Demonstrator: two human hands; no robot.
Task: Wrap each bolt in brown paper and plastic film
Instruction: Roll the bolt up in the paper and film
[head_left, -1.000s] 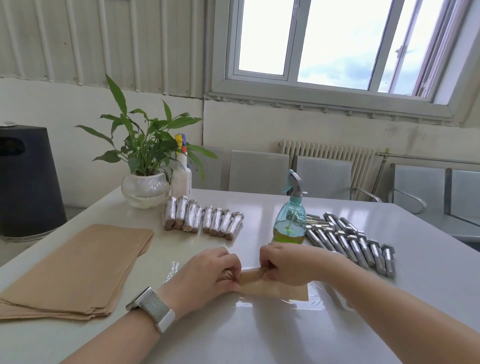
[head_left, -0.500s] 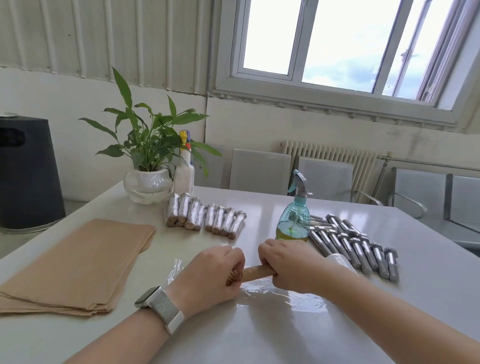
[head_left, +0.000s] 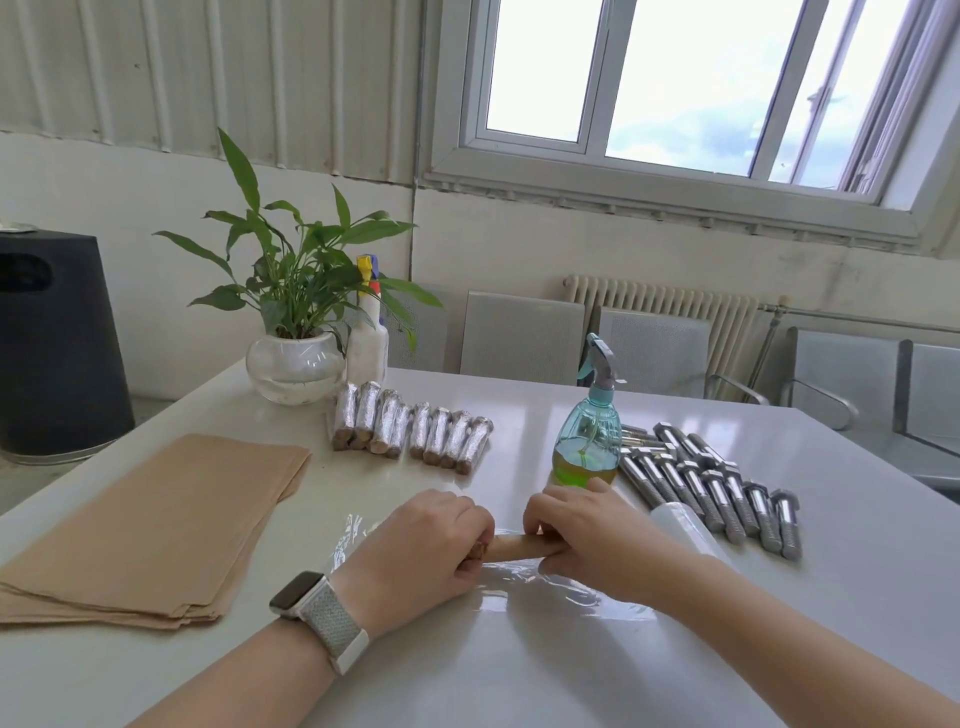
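Note:
A bolt rolled in brown paper (head_left: 514, 546) lies crosswise on a sheet of clear plastic film (head_left: 561, 587) near the table's front. My left hand (head_left: 426, 545) grips its left end with curled fingers. My right hand (head_left: 582, 535) grips its right end, thumb under the roll. Several bare steel bolts (head_left: 711, 483) lie in a row at the right. Several wrapped bolts (head_left: 410, 431) stand side by side at the back middle. A stack of brown paper sheets (head_left: 156, 519) lies at the left. A roll of plastic film (head_left: 685, 530) shows behind my right forearm.
A teal spray bottle (head_left: 589, 441) with green liquid stands just behind my right hand. A potted plant (head_left: 296, 364) and a white spray bottle (head_left: 368, 338) stand at the back left. The white table (head_left: 519, 670) runs toward me. A black bin (head_left: 52, 343) stands left of it.
The flat paper flap seen a second ago is now rolled fully round the bolt. Both hands have stayed on the ends, and the roll now lies on the film.

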